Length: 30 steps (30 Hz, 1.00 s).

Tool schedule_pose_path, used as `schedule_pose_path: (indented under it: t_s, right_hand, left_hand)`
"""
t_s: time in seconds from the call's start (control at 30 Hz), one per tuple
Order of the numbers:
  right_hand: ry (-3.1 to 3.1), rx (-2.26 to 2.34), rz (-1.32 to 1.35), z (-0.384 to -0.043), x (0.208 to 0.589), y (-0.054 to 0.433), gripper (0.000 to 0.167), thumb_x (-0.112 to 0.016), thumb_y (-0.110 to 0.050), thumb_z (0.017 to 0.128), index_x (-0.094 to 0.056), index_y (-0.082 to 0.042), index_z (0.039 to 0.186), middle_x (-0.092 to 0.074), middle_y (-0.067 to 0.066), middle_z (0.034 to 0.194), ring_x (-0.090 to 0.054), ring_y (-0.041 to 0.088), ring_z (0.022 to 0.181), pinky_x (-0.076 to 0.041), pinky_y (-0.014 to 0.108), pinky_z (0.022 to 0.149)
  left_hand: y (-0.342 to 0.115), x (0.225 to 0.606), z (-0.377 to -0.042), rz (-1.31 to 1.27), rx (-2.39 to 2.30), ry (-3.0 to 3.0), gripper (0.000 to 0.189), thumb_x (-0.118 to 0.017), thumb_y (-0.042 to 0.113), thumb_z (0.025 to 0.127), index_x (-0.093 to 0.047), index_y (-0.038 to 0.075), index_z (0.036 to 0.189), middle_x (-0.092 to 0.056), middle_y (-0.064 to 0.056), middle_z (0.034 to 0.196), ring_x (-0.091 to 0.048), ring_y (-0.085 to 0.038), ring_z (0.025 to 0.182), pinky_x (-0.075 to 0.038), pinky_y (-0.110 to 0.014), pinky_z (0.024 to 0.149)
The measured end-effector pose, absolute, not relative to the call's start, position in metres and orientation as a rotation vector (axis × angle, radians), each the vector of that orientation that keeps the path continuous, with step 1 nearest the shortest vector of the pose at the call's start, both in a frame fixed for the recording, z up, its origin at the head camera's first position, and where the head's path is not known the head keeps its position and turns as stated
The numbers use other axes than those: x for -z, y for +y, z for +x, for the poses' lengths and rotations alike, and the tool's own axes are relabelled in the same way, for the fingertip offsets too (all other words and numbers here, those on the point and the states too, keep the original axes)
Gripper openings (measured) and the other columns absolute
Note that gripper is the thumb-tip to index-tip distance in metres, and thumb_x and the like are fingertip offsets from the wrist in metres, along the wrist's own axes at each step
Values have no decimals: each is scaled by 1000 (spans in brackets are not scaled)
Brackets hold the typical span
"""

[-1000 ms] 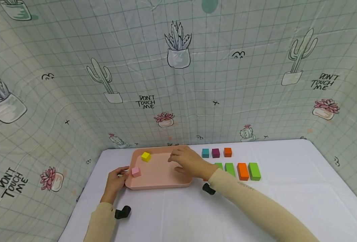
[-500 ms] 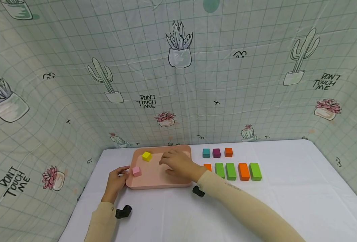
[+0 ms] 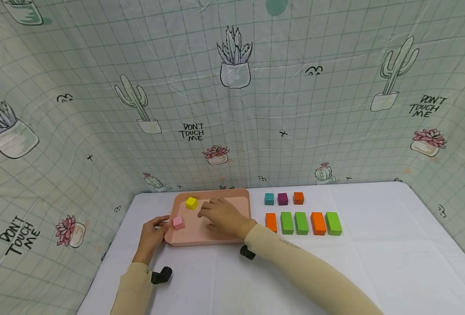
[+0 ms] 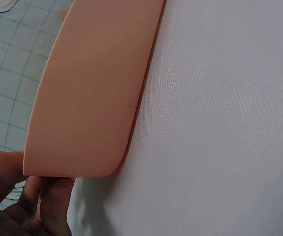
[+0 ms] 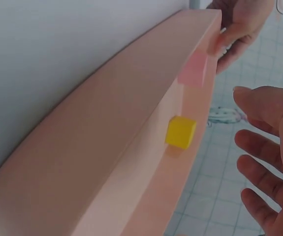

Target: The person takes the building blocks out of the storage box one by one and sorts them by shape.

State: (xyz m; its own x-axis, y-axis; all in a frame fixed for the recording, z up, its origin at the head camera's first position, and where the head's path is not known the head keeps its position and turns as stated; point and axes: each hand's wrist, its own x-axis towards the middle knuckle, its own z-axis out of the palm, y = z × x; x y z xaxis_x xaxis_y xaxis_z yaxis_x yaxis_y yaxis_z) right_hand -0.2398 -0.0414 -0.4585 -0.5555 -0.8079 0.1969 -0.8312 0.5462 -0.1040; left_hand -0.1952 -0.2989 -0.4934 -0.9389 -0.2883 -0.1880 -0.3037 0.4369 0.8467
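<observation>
My left hand (image 3: 151,236) grips the left end of a shallow pink tray (image 3: 194,235), its thumb at the rim in the right wrist view. Inside the tray, a yellow cube (image 3: 191,203) sits near the back left and a pink cube (image 3: 179,223) by the left wall. Over the tray's middle hovers my right hand (image 3: 226,218), fingers relaxed and apart, holding nothing. Its fingertips are just right of the yellow cube in the head view. The right wrist view shows both cubes and the spread fingers (image 5: 259,174) of that hand.
Right of the tray, a back row has a teal cube (image 3: 269,199), a purple cube (image 3: 282,199) and an orange cube (image 3: 298,198). In front lie several orange and green blocks (image 3: 301,223). A patterned curtain (image 3: 256,109) hangs behind the white-covered table (image 3: 216,280).
My right hand has moved left across the tray, closer to the yellow cube, uncovering the leftmost orange block. My left hand stays at the tray's left end.
</observation>
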Motion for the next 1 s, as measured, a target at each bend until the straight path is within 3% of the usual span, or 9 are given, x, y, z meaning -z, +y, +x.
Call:
schedule_pose_path:
  t_s: [0.43,1.0]
  right_hand:
    - [-2791,-329,1290,-242,459,-68,42,-77,-27,99,-67,-16,138,-64,-1,144,-57,21,132,-44,37,113]
    - [-2862,-363,1269,-250,466,-98,42,-76,-27,99,-67,-17,139,-65,1,142,-55,22,137,-45,42,115]
  left_hand:
    - [-299,494,-195,-575,-1589,2636,35,-58,4,104,-63,-9,137,-59,-23,114,-55,-16,79,-49,-21,62]
    - [-299,493,-195,-565,-1594,2645,34,-59,4,104,-63,-9,135,-61,-22,112,-56,-17,79,-50,-22,62]
